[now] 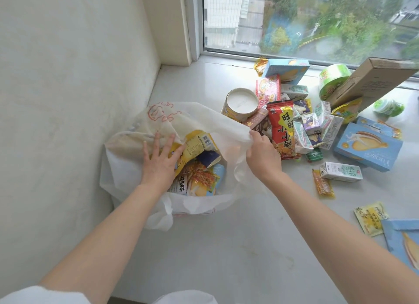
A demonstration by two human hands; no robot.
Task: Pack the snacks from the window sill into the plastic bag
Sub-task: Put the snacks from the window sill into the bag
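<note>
A white plastic bag (pixel 204 120) lies open on the window sill (pixel 226 235) against the left wall. Several snack packets lie inside it, among them a yellow pouch (pixel 197 147). My left hand (pixel 159 160) lies flat, fingers spread, on that pouch inside the bag. My right hand (pixel 260 154) pinches the bag's right rim and holds it up. Right of the bag lies a heap of snacks: a red packet (pixel 283 131), a round tub (pixel 241 105), small drink cartons (pixel 341 172) and blue boxes (pixel 367 147).
A cardboard box (pixel 371 81) leans over the heap at the back right, by a green cup (pixel 331 79). Loose sachets (pixel 323 185) and a yellow packet (pixel 369 217) lie nearer me on the right. The window frame (pixel 192 24) rises behind.
</note>
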